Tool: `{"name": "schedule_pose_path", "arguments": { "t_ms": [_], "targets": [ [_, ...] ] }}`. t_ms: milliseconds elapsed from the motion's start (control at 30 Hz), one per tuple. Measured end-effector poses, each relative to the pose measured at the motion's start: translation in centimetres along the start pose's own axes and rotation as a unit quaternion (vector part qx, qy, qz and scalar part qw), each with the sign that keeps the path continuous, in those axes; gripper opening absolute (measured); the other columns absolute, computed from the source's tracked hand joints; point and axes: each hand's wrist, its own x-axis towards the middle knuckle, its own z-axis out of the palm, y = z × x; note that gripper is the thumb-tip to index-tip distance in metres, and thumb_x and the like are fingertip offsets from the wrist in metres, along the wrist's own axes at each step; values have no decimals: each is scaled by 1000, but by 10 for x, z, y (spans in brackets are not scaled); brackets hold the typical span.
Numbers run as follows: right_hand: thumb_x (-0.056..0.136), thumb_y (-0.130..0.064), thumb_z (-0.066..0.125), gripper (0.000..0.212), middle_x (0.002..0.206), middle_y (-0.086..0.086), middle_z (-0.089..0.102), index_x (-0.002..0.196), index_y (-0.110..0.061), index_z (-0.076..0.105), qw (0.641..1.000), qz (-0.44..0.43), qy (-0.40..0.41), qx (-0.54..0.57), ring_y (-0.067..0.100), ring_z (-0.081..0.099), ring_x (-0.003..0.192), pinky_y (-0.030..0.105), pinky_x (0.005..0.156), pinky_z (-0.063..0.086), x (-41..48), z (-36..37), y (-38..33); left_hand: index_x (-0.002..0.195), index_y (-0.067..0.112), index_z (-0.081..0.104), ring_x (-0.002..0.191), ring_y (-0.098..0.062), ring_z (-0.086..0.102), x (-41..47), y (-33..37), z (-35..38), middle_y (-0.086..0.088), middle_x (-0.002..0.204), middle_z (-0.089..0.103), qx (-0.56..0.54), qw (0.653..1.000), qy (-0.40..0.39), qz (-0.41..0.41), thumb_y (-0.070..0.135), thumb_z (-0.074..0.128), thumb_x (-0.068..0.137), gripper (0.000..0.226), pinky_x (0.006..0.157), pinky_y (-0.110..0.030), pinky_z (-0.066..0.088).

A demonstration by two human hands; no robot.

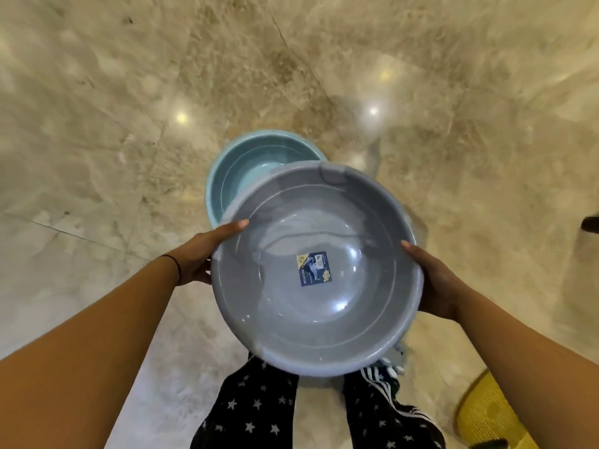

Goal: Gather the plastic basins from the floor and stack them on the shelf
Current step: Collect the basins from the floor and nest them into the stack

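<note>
I hold a round grey plastic basin (324, 286) in the air in front of me, open side up, with a blue label stuck at its bottom. My left hand (202, 254) grips its left rim and my right hand (437, 283) grips its right rim. A light blue basin (240, 176) rests on the marble floor just beyond, partly hidden behind the grey one. No shelf is in view.
Polished beige marble floor (129, 124) stretches all around, with lamp reflections. My legs in star-print trousers (259, 409) stand below the basin. A yellow woven object (492, 416) lies at the lower right. A dark object (590, 223) pokes in at the right edge.
</note>
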Motion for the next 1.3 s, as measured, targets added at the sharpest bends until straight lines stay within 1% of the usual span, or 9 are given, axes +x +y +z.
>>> {"name": "schedule_pose_path", "arguments": {
  "t_ms": [167,300,433,767,900,967,1133,1200,1300],
  "targets": [
    [60,-66,78,72,113,11,75,118,-23,73,1000,-9,-6,20,31,74,95,43,73,60,26,41,-30,120,32,66,105,-33,70,13,37,-51,-6,113,75,17,999,20,20,81,69,56,80,94,-56,53],
    [64,-63,76,73,120,13,72,123,-21,70,999,-41,-14,24,35,68,108,49,91,55,44,65,-54,115,33,70,102,-31,71,22,52,-80,-3,109,77,8,998,29,46,83,68,53,80,94,-54,54],
    [80,-54,66,49,115,12,74,116,-22,75,996,-66,-44,51,29,73,98,40,79,60,63,77,-76,116,31,69,101,-31,71,39,54,-90,-4,107,77,-13,997,54,53,79,66,60,73,91,-54,55],
    [82,-56,60,59,109,12,74,125,-17,66,998,-43,-35,-26,28,72,91,41,77,59,114,79,-128,119,32,67,103,-29,71,80,45,-92,-4,113,75,-64,996,54,35,79,61,67,70,93,-52,55],
    [89,-62,49,44,114,-9,70,114,-32,69,993,-3,10,-114,11,64,99,35,93,38,127,86,-135,147,47,32,146,-18,31,92,52,-91,14,157,34,-44,998,2,45,84,24,78,79,121,-47,19],
    [89,-59,50,36,122,-13,64,112,-36,64,988,-4,8,-152,10,56,112,33,99,31,132,87,-137,151,47,14,149,-15,17,98,55,-92,16,161,18,5,999,5,52,82,17,78,81,120,-43,12],
    [78,-56,61,55,129,3,68,124,-26,65,994,-32,1,-103,25,62,118,42,103,45,142,87,-129,142,53,36,139,-17,41,118,45,-97,12,153,41,-29,997,8,67,88,25,75,76,116,-45,33],
    [84,-50,58,57,129,11,68,131,-18,63,998,-37,-29,-47,32,63,118,47,101,49,149,83,-123,122,60,56,120,-14,62,122,41,-97,14,134,62,-71,995,-7,71,87,29,76,59,95,-37,54],
    [88,-46,56,51,126,13,69,130,-17,63,997,-40,-62,-6,31,68,110,44,90,57,158,75,-117,116,54,65,105,-12,70,134,32,-98,12,118,72,-110,989,-16,94,88,35,75,61,74,-28,61]
  ]
}}
